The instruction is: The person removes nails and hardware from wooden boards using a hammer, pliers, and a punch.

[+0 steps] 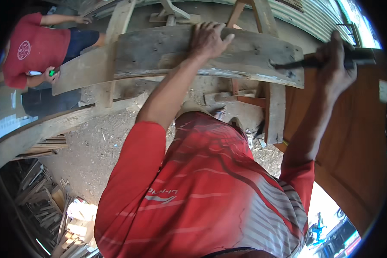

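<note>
A weathered wide wooden board (167, 49) lies across wooden supports in front of me. My left hand (210, 41) rests on it, fingers stretched toward its far edge and thumb apart, holding nothing. At the board's right end, my right hand (336, 64) is closed round a dark long tool (303, 63). The tool's narrow tip meets or hovers just over the board's face; which one, I cannot tell. Its thicker dark end sticks out to the right past my hand. The exact kind of tool is unclear.
A co-worker in a red shirt (43, 47) stands at the left, one hand near the board's end with a green item (51, 73). A brown wooden panel (331, 150) stands right. Wood scraps (51, 206) pile up lower left. A trestle leg (275, 112) stands under the board.
</note>
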Demonstrator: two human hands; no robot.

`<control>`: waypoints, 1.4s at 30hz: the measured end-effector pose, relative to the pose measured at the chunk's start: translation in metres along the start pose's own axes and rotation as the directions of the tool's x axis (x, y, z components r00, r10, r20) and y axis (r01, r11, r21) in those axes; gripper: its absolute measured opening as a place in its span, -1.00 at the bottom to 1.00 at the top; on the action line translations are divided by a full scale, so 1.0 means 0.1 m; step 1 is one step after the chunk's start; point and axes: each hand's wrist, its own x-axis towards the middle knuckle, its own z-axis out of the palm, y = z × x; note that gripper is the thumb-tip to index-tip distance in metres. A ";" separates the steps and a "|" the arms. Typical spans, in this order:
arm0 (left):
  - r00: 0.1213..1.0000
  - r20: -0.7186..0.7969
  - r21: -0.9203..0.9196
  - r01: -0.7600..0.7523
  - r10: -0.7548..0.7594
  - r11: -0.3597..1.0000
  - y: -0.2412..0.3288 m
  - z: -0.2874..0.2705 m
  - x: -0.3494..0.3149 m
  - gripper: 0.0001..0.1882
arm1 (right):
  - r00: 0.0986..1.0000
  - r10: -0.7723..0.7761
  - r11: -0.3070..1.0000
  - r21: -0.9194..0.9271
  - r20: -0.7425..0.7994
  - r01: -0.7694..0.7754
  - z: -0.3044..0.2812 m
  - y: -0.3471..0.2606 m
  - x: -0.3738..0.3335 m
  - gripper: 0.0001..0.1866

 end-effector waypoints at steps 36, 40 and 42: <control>0.999 0.037 0.129 0.013 -0.018 0.992 -0.01 -0.07 -0.01 -0.42 | 0.959 0.264 0.771 0.574 0.106 -0.276 -2.10 1.18 1.30 -0.73; 0.986 -0.024 0.131 -0.158 0.163 0.979 -0.03 -0.02 -0.01 -0.45 | 0.946 0.259 0.868 0.477 -0.196 -0.139 -1.58 0.79 0.89 -0.74; 0.932 -0.129 0.091 -0.328 0.338 0.940 0.24 0.02 0.12 -0.49 | 0.944 0.253 0.861 0.495 -0.210 -0.121 -1.53 0.75 0.79 -0.74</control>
